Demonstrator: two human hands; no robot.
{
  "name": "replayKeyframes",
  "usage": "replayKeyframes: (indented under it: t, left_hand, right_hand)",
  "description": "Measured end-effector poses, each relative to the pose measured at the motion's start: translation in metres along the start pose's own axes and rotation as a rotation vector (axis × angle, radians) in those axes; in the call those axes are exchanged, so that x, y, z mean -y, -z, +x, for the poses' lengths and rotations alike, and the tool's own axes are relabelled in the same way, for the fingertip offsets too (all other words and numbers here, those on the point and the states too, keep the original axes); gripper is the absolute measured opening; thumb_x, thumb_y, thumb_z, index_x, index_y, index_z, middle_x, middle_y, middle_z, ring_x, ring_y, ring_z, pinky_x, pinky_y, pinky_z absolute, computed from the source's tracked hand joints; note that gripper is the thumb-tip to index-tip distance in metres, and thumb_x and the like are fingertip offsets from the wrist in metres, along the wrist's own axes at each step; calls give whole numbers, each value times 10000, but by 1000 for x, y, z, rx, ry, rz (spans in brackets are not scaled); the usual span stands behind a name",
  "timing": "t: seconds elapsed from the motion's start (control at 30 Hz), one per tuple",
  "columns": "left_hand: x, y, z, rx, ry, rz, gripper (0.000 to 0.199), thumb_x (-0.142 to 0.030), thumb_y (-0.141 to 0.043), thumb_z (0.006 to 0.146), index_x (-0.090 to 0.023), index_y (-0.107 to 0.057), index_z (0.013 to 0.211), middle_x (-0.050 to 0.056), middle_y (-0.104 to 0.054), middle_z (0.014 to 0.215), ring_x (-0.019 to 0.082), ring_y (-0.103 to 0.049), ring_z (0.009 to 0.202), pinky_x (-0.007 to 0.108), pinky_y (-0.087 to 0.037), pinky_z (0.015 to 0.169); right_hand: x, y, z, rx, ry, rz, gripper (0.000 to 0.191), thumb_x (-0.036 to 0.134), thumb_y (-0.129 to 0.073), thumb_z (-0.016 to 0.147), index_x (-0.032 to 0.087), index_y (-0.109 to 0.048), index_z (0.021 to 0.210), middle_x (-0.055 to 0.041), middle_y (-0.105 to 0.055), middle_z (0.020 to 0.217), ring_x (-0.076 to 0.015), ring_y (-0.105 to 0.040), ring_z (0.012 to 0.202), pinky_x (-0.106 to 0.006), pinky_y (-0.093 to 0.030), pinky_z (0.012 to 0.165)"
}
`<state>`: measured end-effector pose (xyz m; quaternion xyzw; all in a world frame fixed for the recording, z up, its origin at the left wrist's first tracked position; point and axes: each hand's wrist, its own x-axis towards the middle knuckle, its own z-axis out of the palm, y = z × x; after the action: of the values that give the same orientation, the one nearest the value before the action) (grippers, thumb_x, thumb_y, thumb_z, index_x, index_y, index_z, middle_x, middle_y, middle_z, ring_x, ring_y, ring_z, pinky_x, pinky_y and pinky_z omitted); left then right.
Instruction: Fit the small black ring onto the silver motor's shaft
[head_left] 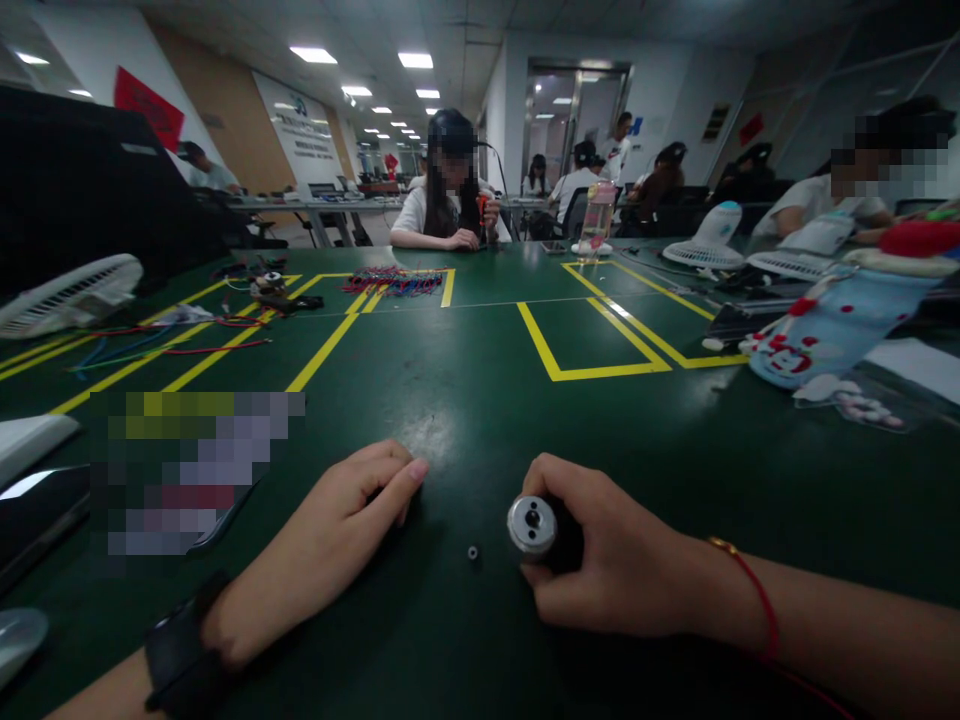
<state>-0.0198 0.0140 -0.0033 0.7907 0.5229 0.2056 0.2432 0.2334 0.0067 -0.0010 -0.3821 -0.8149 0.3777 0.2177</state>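
My right hand (600, 550) is wrapped round a short metal cylinder (531, 527) that looks like a small motor. Its silver end face points up toward me, with a centre hole and two smaller holes. The cylinder's lower part is hidden by my fingers and shadow. Just left of it a tiny grey ring-shaped part (472, 552) lies on the green table. My left hand (349, 525) rests on the tabletop with its fingers curled under and its thumb along them. Nothing shows in it, though its underside is hidden.
Yellow tape (555, 372) marks areas on the green table (450, 650). Bundled wires (397, 282) lie at the far side, loose wires (187, 340) at left. A blue bottle (840, 320) and white fans (705, 240) stand at right. A person (442, 200) sits opposite, holding something orange.
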Motion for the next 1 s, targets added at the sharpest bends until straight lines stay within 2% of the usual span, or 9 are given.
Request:
replayKeyframes:
  t: [0.07, 0.2, 0.27, 0.33, 0.5, 0.67, 0.73, 1.0]
  left_hand:
    - [-2, 0, -1, 18, -42, 7, 352, -318, -393, 965, -188, -499, 656, -5, -542, 785, 162, -534, 739, 285, -421, 699]
    - [-8, -1, -7, 76, -149, 37, 22, -221, -585, 843, -219, -570, 860, 7, -583, 970, 207, -532, 928, 341, -406, 832]
    - [-13, -5, -10, 101, -176, 45, 168, -225, -640, 804, -245, -580, 960, 10, -577, 1023, 224, -519, 976, 365, -396, 860]
    - [-17, -9, -11, 113, -186, 38, 222, -248, -669, 793, -264, -592, 1000, 13, -571, 1039, 231, -514, 991, 370, -399, 861]
    - [-25, -15, -7, 112, -198, -68, 54, -219, -618, 857, -248, -652, 887, 8, -584, 943, 192, -549, 904, 312, -434, 791]
    - [-37, -11, -4, -125, -184, -208, 167, -200, -584, 895, -299, -671, 997, -9, -567, 905, 153, -559, 837, 254, -449, 717]
    - [-44, -12, -4, -169, -213, -208, 208, -186, -596, 884, -320, -684, 1017, -10, -559, 886, 153, -556, 821, 249, -451, 698]
    - [-57, -17, -3, -120, -297, -141, 268, -151, -573, 883, -327, -697, 1043, 3, -555, 882, 152, -554, 788, 248, -457, 649]
  right_hand:
    - [0, 0, 0, 3, 5, 7, 312, 154, -674, 622, 210, -440, 820, 39, -524, 776, -103, -463, 605, -214, -363, 474]
    - [0, -1, 1, -4, 9, 14, 306, 148, -666, 627, 208, -436, 821, 39, -516, 766, -102, -454, 598, -213, -357, 473]
    - [-1, -1, 1, -9, 9, 18, 306, 148, -664, 631, 209, -435, 825, 41, -509, 758, -101, -451, 595, -212, -351, 471]
    - [-2, -2, 2, -10, 8, 21, 305, 145, -659, 632, 209, -434, 828, 43, -504, 753, -101, -450, 595, -212, -348, 472]
    - [-3, -3, 2, -6, 3, 16, 296, 155, -649, 641, 211, -435, 837, 44, -510, 743, -105, -452, 595, -214, -343, 475]
    - [-3, -5, 3, -9, 31, -50, 287, 204, -668, 654, 205, -461, 853, 33, -516, 762, -107, -455, 599, -223, -327, 484]
    - [-3, -5, 3, -6, 45, -65, 285, 215, -672, 656, 203, -465, 852, 31, -515, 759, -107, -449, 596, -224, -322, 485]
    - [-5, -6, 3, -10, 74, -85, 280, 247, -664, 666, 206, -460, 853, 31, -529, 748, -111, -462, 591, -226, -322, 487]
